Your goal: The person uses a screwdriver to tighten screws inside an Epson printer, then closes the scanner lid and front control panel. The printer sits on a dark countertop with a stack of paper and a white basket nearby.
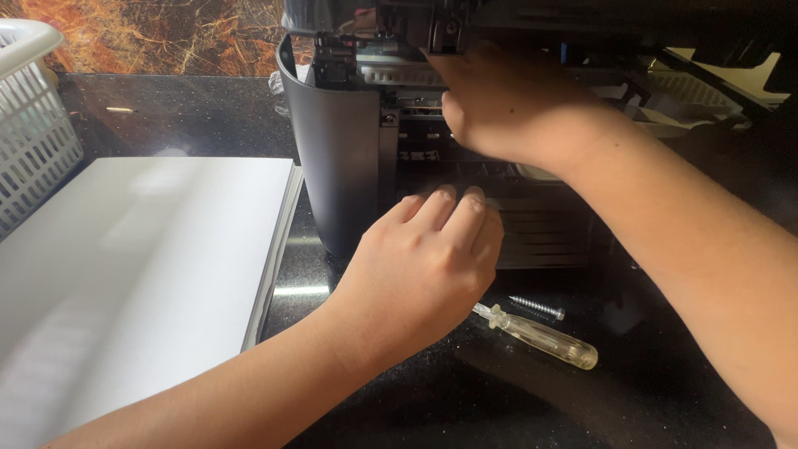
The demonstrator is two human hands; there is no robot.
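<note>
Black plastic printer with its casing opened stands at the far centre of the dark speckled countertop. Right hand reaches into its upper mechanism; grip cannot be told. Left hand rests loosely curled, fingertips touching the lower front. Clear-handled screwdriver and steel screw lie near right; white paper stack left

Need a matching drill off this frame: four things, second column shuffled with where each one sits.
Things:
1. screwdriver
2. stack of white sheets
3. white basket
4. loose screw

Places:
A. far left edge of the counter
B. between the basket and the dark machine
C. beside the left hand, clear handle pointing right
D. just beyond the screwdriver's shaft

Pairs: 1-C, 2-B, 3-A, 4-D
</note>
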